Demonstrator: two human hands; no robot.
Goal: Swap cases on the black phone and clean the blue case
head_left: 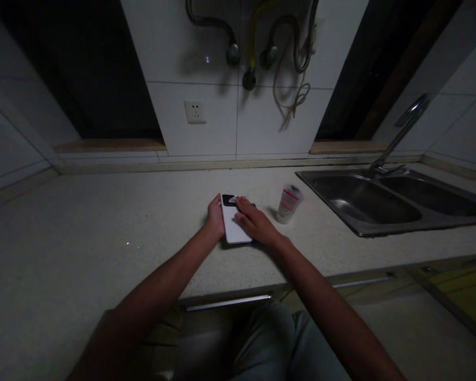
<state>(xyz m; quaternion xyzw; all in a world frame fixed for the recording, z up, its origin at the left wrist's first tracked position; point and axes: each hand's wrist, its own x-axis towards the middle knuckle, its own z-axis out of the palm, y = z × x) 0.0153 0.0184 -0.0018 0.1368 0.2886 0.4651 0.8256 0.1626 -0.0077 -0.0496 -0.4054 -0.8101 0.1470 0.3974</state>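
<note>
A white phone [233, 226] with a black camera block at its far end lies face down on the pale countertop [103, 227]. My left hand [215, 216] curls against its left edge and holds it steady. My right hand [254, 219] rests on the phone's right side, its fingertips reaching onto the dark camera block, where a small pale piece shows that I cannot make out. A small white bottle [289, 203] with a red label stands just to the right of my right hand, apart from it.
A steel double sink [365, 225] with a tall tap [400, 132] sits at the right. On the tiled back wall are a socket [195, 112] and hanging hoses [293, 58]. Drawer handles [230, 301] run below the counter's front edge.
</note>
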